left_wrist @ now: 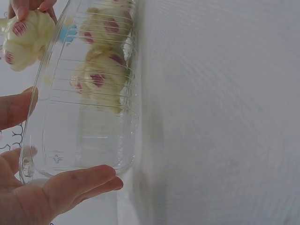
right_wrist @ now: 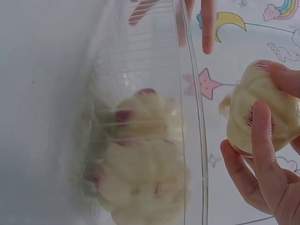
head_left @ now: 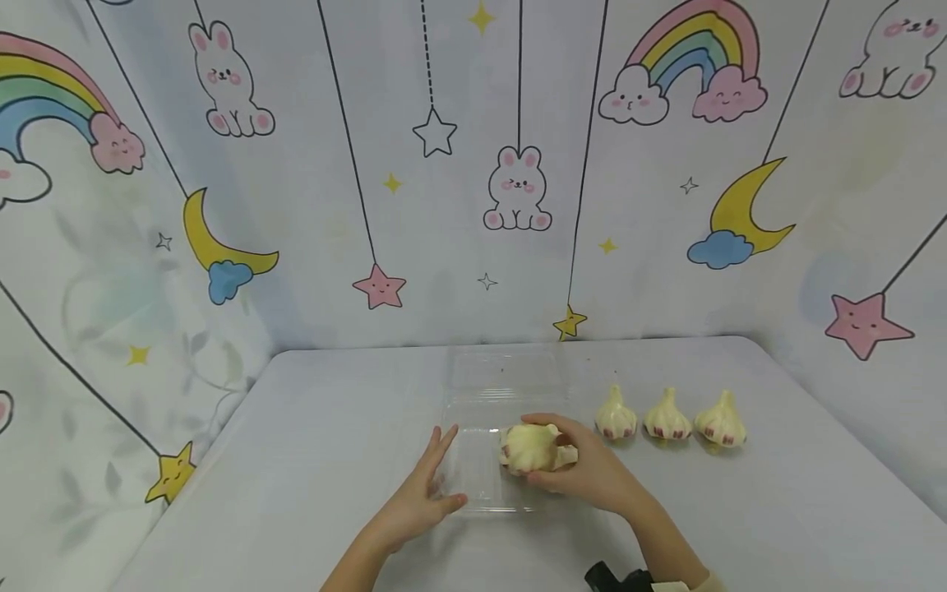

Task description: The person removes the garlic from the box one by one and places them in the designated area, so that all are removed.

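A garlic bulb point(head_left: 527, 448) is gripped between the thumb and fingers of my right hand point(head_left: 592, 469), above a clear plastic box point(head_left: 473, 493). In the right wrist view this held garlic point(right_wrist: 258, 110) is over the box rim, its roots toward the box. My left hand point(head_left: 414, 506) has its fingers spread at the box's left side. Fingertips point(left_wrist: 101, 176) of that hand lie along the box's outer wall in the left wrist view. Garlic bulbs point(left_wrist: 101, 77) show through the clear wall in both wrist views; the right hand hides much of that area from the head camera.
Three more garlic bulbs, a left point(head_left: 616, 415), a middle point(head_left: 667, 418) and a right one point(head_left: 722, 421), stand in a row right of the box. The clear lid point(head_left: 506, 370) lies folded back behind it. A patterned curtain point(head_left: 459, 247) hangs behind the white table point(head_left: 340, 411).
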Available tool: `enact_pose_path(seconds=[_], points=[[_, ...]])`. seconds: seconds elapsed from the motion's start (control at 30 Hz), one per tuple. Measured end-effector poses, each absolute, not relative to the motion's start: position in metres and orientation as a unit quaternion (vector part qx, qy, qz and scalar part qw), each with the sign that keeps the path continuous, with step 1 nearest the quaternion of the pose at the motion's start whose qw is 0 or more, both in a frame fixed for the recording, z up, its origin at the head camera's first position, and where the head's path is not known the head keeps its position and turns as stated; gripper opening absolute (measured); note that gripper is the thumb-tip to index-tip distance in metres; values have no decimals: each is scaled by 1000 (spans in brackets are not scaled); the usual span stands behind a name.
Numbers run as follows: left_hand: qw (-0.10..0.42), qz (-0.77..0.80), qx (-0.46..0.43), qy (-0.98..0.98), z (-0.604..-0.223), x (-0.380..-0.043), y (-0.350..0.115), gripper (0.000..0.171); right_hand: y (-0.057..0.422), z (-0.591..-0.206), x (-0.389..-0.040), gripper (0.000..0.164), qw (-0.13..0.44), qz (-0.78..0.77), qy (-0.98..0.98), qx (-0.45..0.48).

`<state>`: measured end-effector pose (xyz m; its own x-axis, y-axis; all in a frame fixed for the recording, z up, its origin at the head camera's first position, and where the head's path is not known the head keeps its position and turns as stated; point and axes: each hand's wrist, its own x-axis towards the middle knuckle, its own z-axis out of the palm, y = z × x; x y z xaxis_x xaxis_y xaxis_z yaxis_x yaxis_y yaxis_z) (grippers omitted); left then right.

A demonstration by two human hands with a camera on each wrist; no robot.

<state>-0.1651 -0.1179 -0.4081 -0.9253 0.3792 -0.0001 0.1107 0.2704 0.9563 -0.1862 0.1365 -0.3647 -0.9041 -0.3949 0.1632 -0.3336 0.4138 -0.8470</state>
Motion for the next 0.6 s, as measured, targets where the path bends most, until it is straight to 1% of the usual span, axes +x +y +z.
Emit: enact_pose_path(seconds=[0.2, 0.4, 0.6], points=[[115, 582, 159, 789, -408, -165, -118, 87, 146, -363, -184, 63, 48, -532, 817, -218], [116, 581, 162, 789, -407, -164, -118, 88, 153, -363, -183, 62, 47, -536, 818, -204], [119, 583, 165, 786, -408, -165, -119, 88, 163, -366, -183, 61, 33, -529, 820, -216]])
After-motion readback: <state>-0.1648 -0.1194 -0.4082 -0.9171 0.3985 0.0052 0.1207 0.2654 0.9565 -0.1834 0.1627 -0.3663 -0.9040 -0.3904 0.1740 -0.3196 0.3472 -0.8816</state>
